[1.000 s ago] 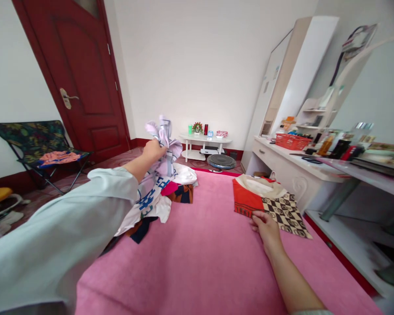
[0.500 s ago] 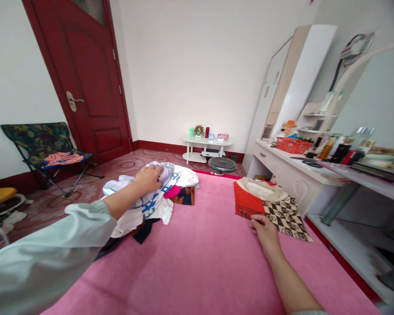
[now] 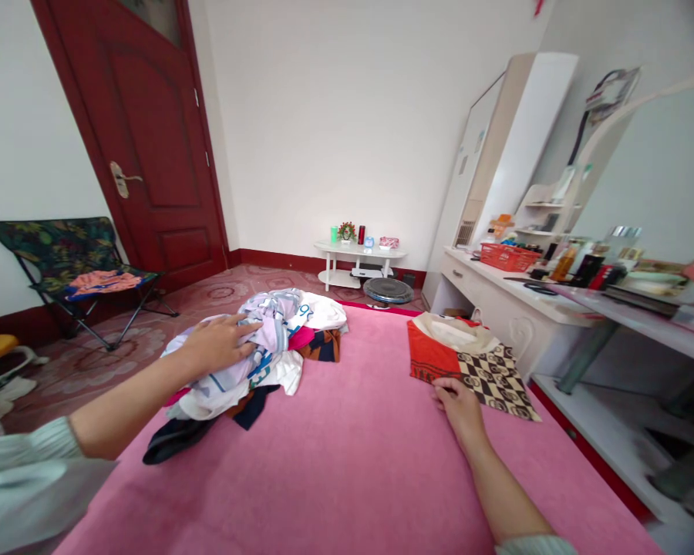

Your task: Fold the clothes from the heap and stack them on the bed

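Note:
On the left of the pink bed surface lies a heap of crumpled clothes (image 3: 289, 378) in white, black, brown and bright pink. A pale lilac and grey striped garment (image 3: 271, 312) is bunched on top. My left hand (image 3: 223, 347) lies on this garment, open, with its fingers stretched out. To the right, a folded garment (image 3: 436, 356) with red, cream and brown checked parts lies flat. Beside its near edge rests my right hand (image 3: 459, 405), fingers curled closed, with nothing visible in them.
The pink bed cover (image 3: 347, 455) stretches between both hands. A white dressing table with a red basket (image 3: 507, 256) and several bottles stands at the right. At the left is a folding chair (image 3: 63, 247) with clothing on it. A low white table (image 3: 358, 251) stands beyond the bed.
My left hand has moved left and nearer along the heap, its fingers now spread. The striped garment on top lies looser and wider. My right hand has stayed by the folded garment.

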The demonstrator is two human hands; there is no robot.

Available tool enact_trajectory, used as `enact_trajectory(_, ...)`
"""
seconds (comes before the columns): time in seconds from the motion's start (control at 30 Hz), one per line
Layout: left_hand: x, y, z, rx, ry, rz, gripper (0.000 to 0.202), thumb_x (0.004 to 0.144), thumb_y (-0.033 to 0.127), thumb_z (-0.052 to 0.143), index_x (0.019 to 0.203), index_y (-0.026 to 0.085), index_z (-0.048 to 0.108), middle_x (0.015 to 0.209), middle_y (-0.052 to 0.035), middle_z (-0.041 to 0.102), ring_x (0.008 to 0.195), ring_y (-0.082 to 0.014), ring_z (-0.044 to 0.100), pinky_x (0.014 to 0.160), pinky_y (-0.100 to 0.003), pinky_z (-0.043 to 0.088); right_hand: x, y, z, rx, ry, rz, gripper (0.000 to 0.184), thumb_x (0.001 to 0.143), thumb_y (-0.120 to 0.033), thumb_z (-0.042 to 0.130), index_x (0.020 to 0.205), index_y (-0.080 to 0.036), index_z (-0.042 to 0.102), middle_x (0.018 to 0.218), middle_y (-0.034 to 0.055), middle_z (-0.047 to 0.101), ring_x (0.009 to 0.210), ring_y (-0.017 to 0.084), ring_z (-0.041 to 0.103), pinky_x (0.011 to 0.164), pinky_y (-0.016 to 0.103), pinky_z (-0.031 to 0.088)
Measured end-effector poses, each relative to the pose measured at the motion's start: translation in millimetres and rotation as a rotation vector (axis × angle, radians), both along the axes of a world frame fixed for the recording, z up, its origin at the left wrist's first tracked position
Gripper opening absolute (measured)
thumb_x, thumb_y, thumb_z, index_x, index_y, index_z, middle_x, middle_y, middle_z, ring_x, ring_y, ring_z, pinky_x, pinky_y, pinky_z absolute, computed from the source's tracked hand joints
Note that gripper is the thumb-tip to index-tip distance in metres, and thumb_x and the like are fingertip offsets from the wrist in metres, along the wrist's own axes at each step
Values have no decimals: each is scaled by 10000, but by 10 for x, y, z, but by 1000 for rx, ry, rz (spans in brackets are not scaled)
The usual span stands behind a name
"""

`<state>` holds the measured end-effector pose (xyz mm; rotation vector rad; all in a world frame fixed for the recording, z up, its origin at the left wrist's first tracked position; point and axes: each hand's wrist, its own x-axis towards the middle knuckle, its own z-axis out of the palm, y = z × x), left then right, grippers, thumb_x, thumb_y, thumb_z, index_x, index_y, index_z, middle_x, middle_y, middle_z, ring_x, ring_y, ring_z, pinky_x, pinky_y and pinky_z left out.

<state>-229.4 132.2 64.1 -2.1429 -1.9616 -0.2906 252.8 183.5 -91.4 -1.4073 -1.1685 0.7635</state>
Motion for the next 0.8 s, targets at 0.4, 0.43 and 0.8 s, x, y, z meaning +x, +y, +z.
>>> enact_trajectory(0.4,1544,-99,-941,-102,-324,-372,567,863,501,472,1343,200,485,1425,-155,408,1288,-277,413,1048,-414,346,-68,-99,110,71,44,-91,280,658,-368,573,853,-171,613,739,42,663,649,206,641,523,290,496)
enact_trajectory(0.43,1612,-87,-1082,-130,-327,-362,598,872,530,441,1371,202,448,1457,-162,363,1329,-289,357,1070,-442,308,-62,-105,109,104,16,-120,274,671,-367,558,855,-172,615,761,52,670,682,215,645,550,304,502)
enact_trajectory(0.8,1743,-71,-1310,-105,-278,-263,578,904,560,331,1398,268,402,1514,-115,274,1400,-291,200,1113,-514,154,418,674,327,168,-747,-175,251,713,-244,517,862,-156,700,1218,133,563,1094,253,537,1006,379,355)
